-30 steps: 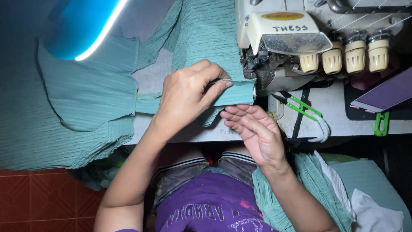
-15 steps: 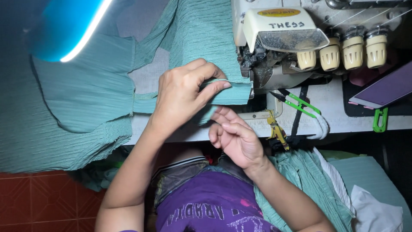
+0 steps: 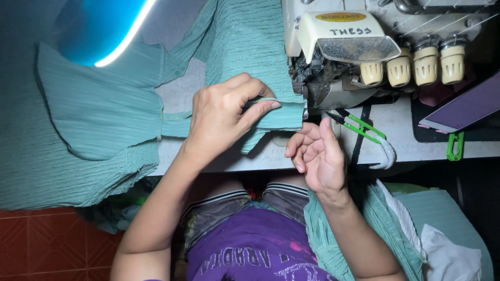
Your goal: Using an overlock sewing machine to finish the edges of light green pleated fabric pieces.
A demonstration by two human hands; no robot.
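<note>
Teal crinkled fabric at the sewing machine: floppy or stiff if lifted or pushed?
Likely floppy: the teal fabric drapes over the table edge and folds under the left hand. Probably light, since fingertips alone pinch its edge. The crinkled texture suggests it would bunch rather than slide when pushed.

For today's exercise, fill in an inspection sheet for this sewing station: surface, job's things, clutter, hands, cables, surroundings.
Surface: white table, edge bare.
Job's things: green fabric lies under the sewing machine.
Clutter: green thread snips; purple flat piece; green clip.
Hands: left hand pinches the fabric's folded edge; right hand loosely curled, empty, off the fabric.
Cables: black strap hangs over the table edge.
Surroundings: red tiled floor; more fabric piled at right.
</note>
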